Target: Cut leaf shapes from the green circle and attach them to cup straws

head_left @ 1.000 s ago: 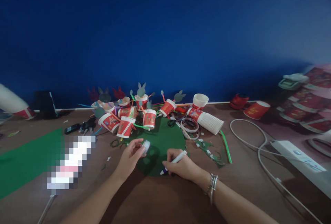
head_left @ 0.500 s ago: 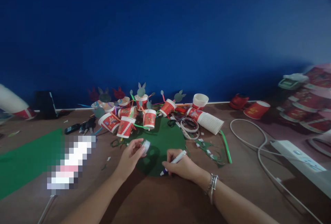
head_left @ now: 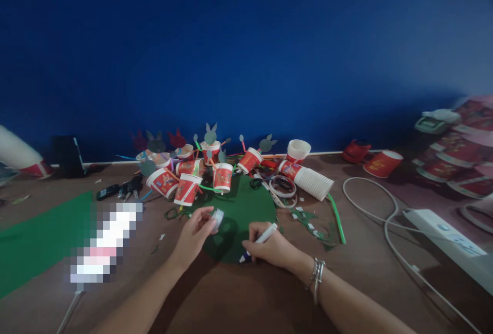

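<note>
My right hand (head_left: 271, 248) grips a white marker (head_left: 261, 240) like a pen, its dark tip down on a dark green paper sheet (head_left: 241, 210) lying on the brown surface. My left hand (head_left: 193, 235) is closed on a small round white object (head_left: 217, 217), held upright on the same sheet just left of the marker. A silver bracelet (head_left: 317, 278) sits on my right wrist.
Behind the sheet stand several red paper cups (head_left: 186, 189) with straws and paper ears, a lying stack of white cups (head_left: 313, 180) and tape rolls (head_left: 283, 188). A green sheet (head_left: 34, 241) lies at left, a white cable (head_left: 370, 210) and power strip (head_left: 442, 231) at right.
</note>
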Demonstrator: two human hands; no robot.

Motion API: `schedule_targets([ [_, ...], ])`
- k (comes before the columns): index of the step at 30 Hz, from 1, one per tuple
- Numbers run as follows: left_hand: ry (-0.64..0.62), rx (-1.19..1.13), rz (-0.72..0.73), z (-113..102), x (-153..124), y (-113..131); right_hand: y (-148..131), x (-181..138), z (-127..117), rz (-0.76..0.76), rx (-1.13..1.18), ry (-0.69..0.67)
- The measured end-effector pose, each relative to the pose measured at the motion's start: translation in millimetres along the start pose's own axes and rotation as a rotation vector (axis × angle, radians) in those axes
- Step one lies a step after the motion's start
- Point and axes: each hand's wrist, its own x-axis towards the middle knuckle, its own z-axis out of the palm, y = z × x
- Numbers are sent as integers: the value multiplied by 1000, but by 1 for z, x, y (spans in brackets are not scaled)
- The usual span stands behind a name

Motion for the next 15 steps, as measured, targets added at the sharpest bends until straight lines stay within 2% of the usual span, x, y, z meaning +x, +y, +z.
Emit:
schedule_targets([
  [3, 2, -9, 0, -1, 0, -1, -3, 0, -3, -4, 99, 26],
  [7, 2, -30, 0, 0, 0, 0, -5, 1, -12, -54, 240, 138],
  [11, 1, -33, -2, 0, 0, 0, -5, 2, -18, -138, 142, 170],
  [15, 0, -31, 1, 0, 0, 0, -1, 3, -16, -79, 60, 180],
])
